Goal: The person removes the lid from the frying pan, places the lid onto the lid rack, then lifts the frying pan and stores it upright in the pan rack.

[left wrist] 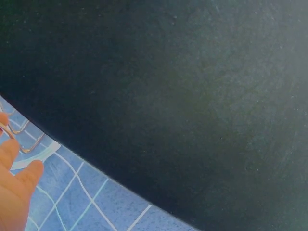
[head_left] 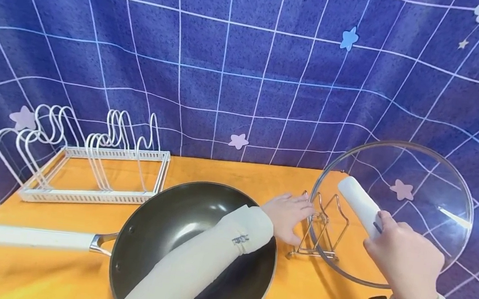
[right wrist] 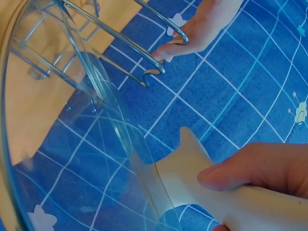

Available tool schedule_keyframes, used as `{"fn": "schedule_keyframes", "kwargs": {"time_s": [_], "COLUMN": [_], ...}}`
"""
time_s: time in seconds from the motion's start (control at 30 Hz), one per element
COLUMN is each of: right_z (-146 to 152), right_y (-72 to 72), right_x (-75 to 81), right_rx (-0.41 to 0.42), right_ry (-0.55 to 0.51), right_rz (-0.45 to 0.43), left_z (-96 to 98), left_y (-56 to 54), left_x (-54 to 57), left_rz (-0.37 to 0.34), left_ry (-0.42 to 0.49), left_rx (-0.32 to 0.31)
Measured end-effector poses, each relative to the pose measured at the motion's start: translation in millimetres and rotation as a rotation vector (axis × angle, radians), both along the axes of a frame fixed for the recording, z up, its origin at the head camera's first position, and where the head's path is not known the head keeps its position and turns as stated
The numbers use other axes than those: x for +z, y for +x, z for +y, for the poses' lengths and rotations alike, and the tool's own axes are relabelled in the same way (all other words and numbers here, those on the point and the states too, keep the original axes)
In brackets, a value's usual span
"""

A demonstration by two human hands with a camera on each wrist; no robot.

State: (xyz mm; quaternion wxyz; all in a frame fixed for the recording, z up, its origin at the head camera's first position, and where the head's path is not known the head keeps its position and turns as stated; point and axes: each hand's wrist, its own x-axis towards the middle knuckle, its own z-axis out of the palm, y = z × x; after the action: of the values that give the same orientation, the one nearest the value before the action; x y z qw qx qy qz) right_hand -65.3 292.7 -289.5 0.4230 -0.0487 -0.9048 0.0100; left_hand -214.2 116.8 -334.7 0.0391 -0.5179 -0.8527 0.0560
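Observation:
My right hand (head_left: 405, 259) grips the white handle (right wrist: 192, 178) of a large round glass lid (head_left: 432, 189). The lid stands steeply tilted, with its near-left rim overlapping a small metal wire rack (head_left: 323, 226). Whether the rim rests on the wires I cannot tell. My left hand (head_left: 287, 215) is at the left side of this rack, fingers extended and thumb apart, fingertips at the wires. In the right wrist view the left hand (right wrist: 207, 29) shows beside the wire ends. Under my left forearm sits a dark frying pan (head_left: 161, 229), which fills most of the left wrist view.
The pan's long cream handle (head_left: 33, 237) points left. A white rack with tall wire loops (head_left: 85, 196) stands at the back left. Beneath everything is an orange tabletop (head_left: 237, 173). Behind it hangs a blue checked curtain (head_left: 245, 91) with stars.

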Motion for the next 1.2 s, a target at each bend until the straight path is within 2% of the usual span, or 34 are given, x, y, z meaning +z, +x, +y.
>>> {"fn": "schedule_keyframes", "kwargs": {"time_s": [0.2,0.4,0.5,0.97,1.2], "right_z": [-5.0,-7.5,-7.8,-14.7,-15.8], "right_y": [-3.4,-13.0,-17.0,-20.8,-21.2], "right_x": [-5.3,-15.0,-18.5,-29.1,-32.3], "right_rx": [0.001,0.028,0.025,0.014,0.024], "right_ry": [0.009,0.108,0.130,0.216,0.218], "right_rz": [0.040,0.203,0.254,0.261,0.261], "left_z": [-0.6,-0.3,-0.5,-2.7,-3.5], "left_y": [-0.3,-0.5,-0.6,-1.2,-2.0], "left_x": [-0.2,-0.6,-1.3,-2.3,-3.3], "left_rz": [-0.012,-0.013,-0.011,-0.007,-0.015], "left_ry": [0.006,0.011,0.015,0.024,0.025], "left_rx": [0.003,0.002,-0.005,-0.012,-0.014]}}
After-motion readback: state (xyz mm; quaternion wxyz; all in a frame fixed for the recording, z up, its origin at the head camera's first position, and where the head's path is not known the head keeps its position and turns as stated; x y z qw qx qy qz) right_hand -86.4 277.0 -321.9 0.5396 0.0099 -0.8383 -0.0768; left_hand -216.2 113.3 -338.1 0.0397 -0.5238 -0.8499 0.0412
